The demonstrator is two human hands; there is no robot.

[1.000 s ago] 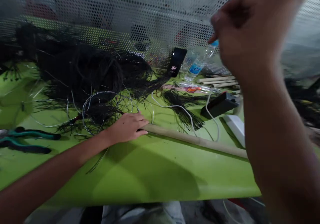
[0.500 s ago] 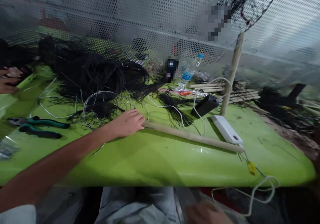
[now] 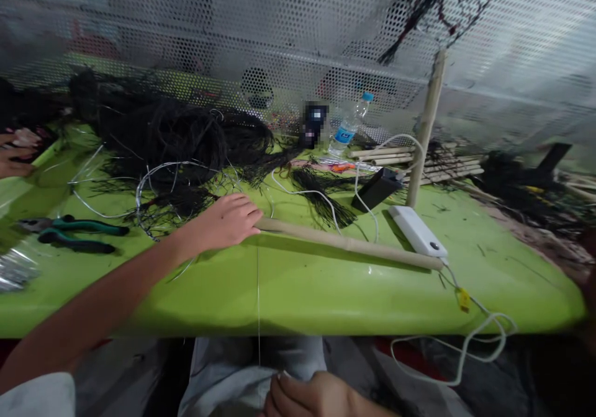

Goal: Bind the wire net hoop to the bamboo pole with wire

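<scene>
My left hand [image 3: 233,218] is closed around the left end of a tan bamboo stick [image 3: 354,249], which lies across the green table toward a white power strip. From under that hand a thin pale thread [image 3: 258,293] runs straight down over the table edge toward my lap. Above my lap, at the bottom of the view, my right hand [image 3: 311,395] is in a fist near the thread's lower end; its grip on the thread is partly hidden. Black netting fibre [image 3: 186,200] and a coil of clear line [image 3: 142,193] lie just behind my left hand.
Pliers [image 3: 81,231] with green-black handles lie at left, near another person's hand [image 3: 13,162]. Behind are a water bottle [image 3: 347,131], a black box [image 3: 379,187] and an upright pole [image 3: 427,125]. The white power strip [image 3: 419,231] has a cord [image 3: 484,355] hanging over the edge.
My right hand, blurred before, has moved left above my lap and is closed. A thread now shows stretched down from my left hand, which still holds the stick. The view has shifted slightly.
</scene>
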